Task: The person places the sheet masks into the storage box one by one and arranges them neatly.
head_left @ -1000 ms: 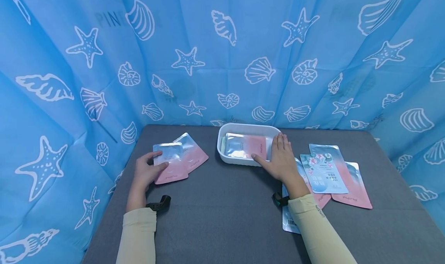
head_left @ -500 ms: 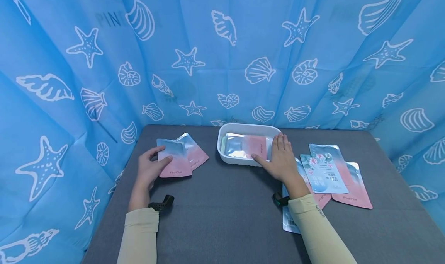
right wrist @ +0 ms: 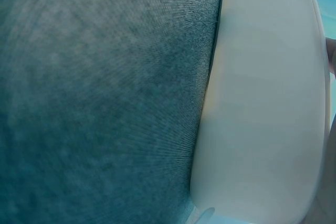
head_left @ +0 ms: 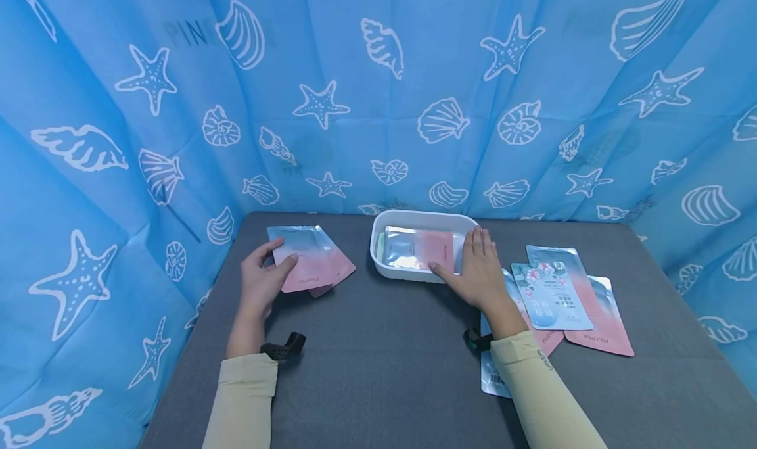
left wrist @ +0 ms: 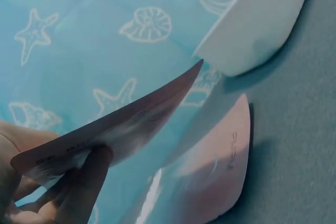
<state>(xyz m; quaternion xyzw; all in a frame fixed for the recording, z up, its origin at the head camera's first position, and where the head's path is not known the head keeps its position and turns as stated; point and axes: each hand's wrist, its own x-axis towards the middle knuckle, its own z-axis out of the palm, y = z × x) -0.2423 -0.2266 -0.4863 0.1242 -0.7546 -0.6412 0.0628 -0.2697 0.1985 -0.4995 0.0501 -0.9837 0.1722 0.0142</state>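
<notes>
My left hand (head_left: 258, 278) pinches a pink-and-silver-blue foil sachet (head_left: 304, 258) by its left edge, thumb on top. The left wrist view shows this sachet (left wrist: 131, 119) raised and tilted, with fingers beneath it. Partly covered by it in the head view, a second such sachet (head_left: 342, 269) lies on the table. My right hand (head_left: 481, 275) rests at the right end of a white plastic tub (head_left: 405, 275), fingers straight along the rim, thumb over the front edge. Inside the tub lies another foil sachet (head_left: 437, 248), with something pale green at its left.
Right of the tub, several overlapping sachets lie on the grey cloth-covered table (head_left: 378, 383), topped by a light blue one with flowers (head_left: 550, 298). Part of that pile is under my right forearm. A blue curtain (head_left: 355, 74) with white shells hangs behind.
My left hand has moved up and to the right with its sachet, which now covers more of the sachet beneath. The right hand and the tub have stayed where they were.
</notes>
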